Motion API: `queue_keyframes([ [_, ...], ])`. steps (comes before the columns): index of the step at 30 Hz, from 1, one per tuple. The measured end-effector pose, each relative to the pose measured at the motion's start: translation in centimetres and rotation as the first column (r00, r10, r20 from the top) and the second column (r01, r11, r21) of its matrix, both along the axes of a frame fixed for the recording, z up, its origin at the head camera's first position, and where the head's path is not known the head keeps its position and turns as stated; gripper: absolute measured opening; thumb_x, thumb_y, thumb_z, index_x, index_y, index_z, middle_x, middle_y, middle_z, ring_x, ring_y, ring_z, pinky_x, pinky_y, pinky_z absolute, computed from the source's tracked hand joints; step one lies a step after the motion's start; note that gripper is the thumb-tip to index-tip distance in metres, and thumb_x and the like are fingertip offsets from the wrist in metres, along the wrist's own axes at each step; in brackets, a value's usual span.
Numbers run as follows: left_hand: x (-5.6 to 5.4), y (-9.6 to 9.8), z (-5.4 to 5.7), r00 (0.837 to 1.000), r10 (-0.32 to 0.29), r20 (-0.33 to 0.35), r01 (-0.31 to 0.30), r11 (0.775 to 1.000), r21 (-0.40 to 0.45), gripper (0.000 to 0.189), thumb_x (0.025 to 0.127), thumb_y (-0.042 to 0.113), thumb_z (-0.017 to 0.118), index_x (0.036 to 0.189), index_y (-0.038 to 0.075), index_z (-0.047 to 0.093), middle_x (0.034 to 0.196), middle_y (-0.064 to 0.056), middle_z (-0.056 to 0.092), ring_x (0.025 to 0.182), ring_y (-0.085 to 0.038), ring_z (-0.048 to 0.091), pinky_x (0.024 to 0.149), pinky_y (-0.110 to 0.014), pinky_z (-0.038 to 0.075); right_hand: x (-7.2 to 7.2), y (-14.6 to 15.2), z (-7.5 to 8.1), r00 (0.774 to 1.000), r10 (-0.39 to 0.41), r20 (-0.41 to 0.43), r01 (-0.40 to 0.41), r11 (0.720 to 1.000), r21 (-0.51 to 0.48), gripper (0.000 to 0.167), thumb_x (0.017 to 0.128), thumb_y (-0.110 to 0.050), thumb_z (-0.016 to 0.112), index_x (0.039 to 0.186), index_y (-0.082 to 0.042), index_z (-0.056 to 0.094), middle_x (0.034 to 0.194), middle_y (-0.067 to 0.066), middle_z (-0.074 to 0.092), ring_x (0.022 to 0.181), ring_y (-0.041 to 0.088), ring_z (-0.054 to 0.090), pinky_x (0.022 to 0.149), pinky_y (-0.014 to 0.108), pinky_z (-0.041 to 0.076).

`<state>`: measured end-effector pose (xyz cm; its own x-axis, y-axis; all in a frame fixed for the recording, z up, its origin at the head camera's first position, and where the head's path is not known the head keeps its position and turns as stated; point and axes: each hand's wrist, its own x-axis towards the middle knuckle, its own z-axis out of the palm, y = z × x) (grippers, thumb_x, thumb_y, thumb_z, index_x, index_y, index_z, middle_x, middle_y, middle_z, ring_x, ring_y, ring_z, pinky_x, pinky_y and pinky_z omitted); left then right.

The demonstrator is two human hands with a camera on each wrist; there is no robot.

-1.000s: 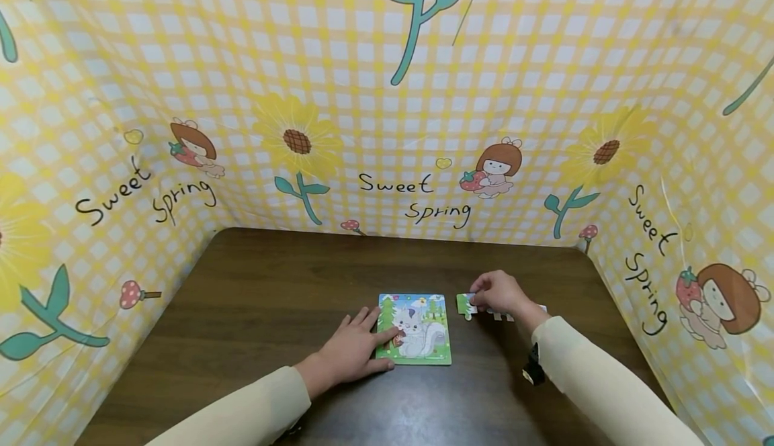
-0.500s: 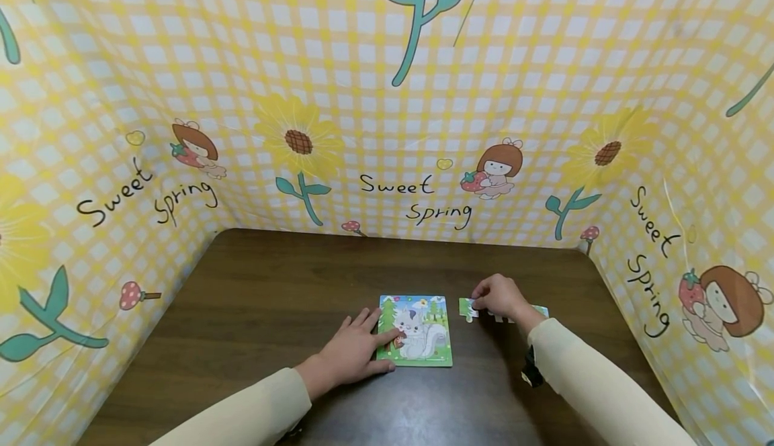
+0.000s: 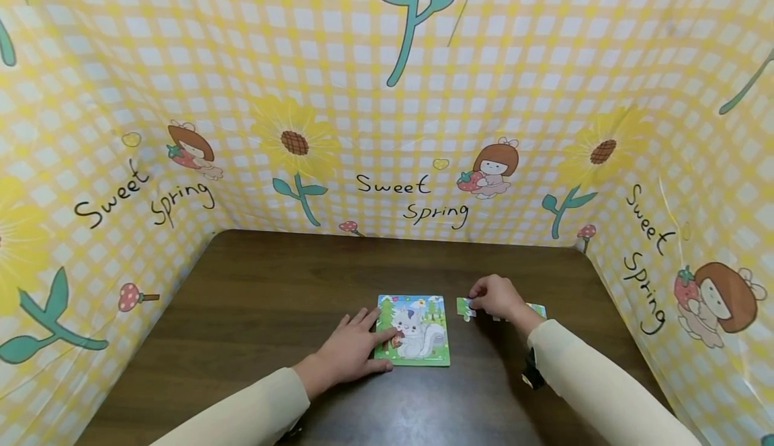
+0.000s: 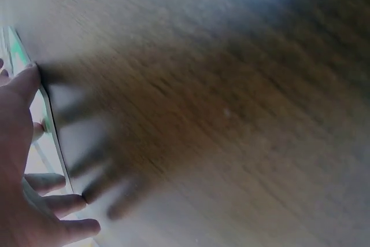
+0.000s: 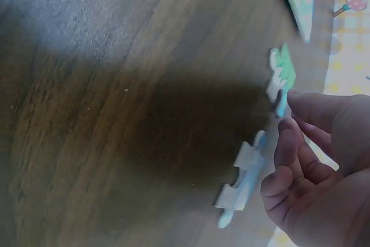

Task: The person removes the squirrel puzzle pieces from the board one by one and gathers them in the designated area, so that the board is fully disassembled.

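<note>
A square jigsaw puzzle with a white squirrel picture and a green border lies on the table. My left hand rests over its left edge, fingers spread, with one finger reaching onto the squirrel. In the left wrist view the thumb and fingers of that hand lie along the puzzle's edge. To the right of the puzzle, my right hand pinches the corner of a green and blue puzzle piece between thumb and fingertip. A second strip of puzzle pieces lies under that hand, partly hidden in the head view.
Another bit of puzzle shows beyond the right wrist. The dark brown wooden table is walled on three sides by a yellow checked cloth with flowers and lettering. A black device sits on the right wrist.
The left hand keeps its place on the puzzle. The right hand stays at the small piece and has dipped very slightly; a little more of the puzzle bit beyond its wrist shows.
</note>
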<state>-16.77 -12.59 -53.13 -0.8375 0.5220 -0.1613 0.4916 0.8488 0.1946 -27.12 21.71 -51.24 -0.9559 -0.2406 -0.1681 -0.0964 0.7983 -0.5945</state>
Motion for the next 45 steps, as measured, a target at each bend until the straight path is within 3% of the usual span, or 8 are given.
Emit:
queue_keyframes([
  [10,0.4,1.5,0.4,0.991,-0.111,-0.070,0.111,0.994,-0.006,0.060,0.099,0.057,0.060,0.153,0.034,0.050,0.162,-0.012,0.040,0.149,-0.036,0.038,0.115,-0.063,0.034,1.5,-1.6,2.5,0.984,0.170,-0.048,-0.173,0.984,-0.052,0.016,0.093,-0.011,0.075,0.107,-0.004,0.077,0.090,0.001,0.073,0.073,0.014,0.065,0.066,0.033,0.054],
  [14,0.6,2.6,0.2,0.987,-0.152,-0.050,0.153,0.988,0.009,0.061,0.099,0.059,0.057,0.155,0.037,0.046,0.163,-0.011,0.039,0.150,-0.035,0.037,0.117,-0.061,0.032,2.4,-2.8,2.4,0.970,0.240,-0.047,-0.243,0.967,-0.082,0.019,0.091,-0.011,0.077,0.108,-0.004,0.076,0.092,0.001,0.072,0.076,0.014,0.065,0.066,0.031,0.054],
  [20,0.8,3.7,0.1,0.974,-0.223,-0.040,0.223,0.975,0.004,0.062,0.100,0.063,0.053,0.157,0.041,0.042,0.165,-0.010,0.035,0.151,-0.035,0.035,0.117,-0.061,0.031,3.4,-4.7,1.7,0.948,0.313,-0.059,-0.317,0.946,-0.064,0.022,0.089,-0.012,0.079,0.110,-0.006,0.075,0.101,0.006,0.074,0.090,0.021,0.066,0.079,0.038,0.054],
  [25,0.9,4.2,0.2,0.971,-0.237,-0.035,0.237,0.971,-0.018,0.063,0.099,0.065,0.051,0.157,0.042,0.041,0.166,-0.012,0.033,0.153,-0.036,0.032,0.117,-0.063,0.031,3.8,-5.5,1.2,0.939,0.338,-0.065,-0.341,0.939,-0.045,0.027,0.088,-0.012,0.080,0.113,-0.005,0.075,0.110,0.010,0.075,0.100,0.027,0.069,0.085,0.045,0.054],
  [31,1.0,4.4,0.1,0.974,-0.228,-0.014,0.227,0.973,-0.042,0.064,0.098,0.068,0.050,0.157,0.043,0.040,0.167,-0.011,0.032,0.153,-0.036,0.030,0.117,-0.064,0.030,3.9,-5.8,0.8,0.928,0.365,-0.077,-0.367,0.930,-0.017,0.028,0.087,-0.012,0.082,0.114,-0.006,0.075,0.109,0.010,0.075,0.099,0.027,0.069,0.084,0.044,0.054],
  [39,1.1,4.6,0.1,0.974,-0.225,-0.023,0.224,0.973,-0.056,0.064,0.099,0.067,0.051,0.157,0.042,0.041,0.167,-0.011,0.032,0.153,-0.036,0.032,0.115,-0.060,0.036,3.8,-6.3,0.6,0.934,0.355,-0.049,-0.355,0.935,-0.001,0.030,0.087,-0.013,0.082,0.115,-0.007,0.074,0.109,0.007,0.075,0.102,0.024,0.069,0.088,0.047,0.055],
  [45,1.1,4.6,0.1,0.971,-0.234,-0.047,0.230,0.970,-0.082,0.064,0.098,0.068,0.050,0.156,0.043,0.041,0.166,-0.011,0.033,0.152,-0.036,0.033,0.115,-0.058,0.036,3.6,-6.4,0.5,0.938,0.345,-0.046,-0.345,0.939,0.005,0.030,0.086,-0.013,0.083,0.114,-0.008,0.074,0.104,0.004,0.074,0.096,0.020,0.067,0.085,0.045,0.054],
])
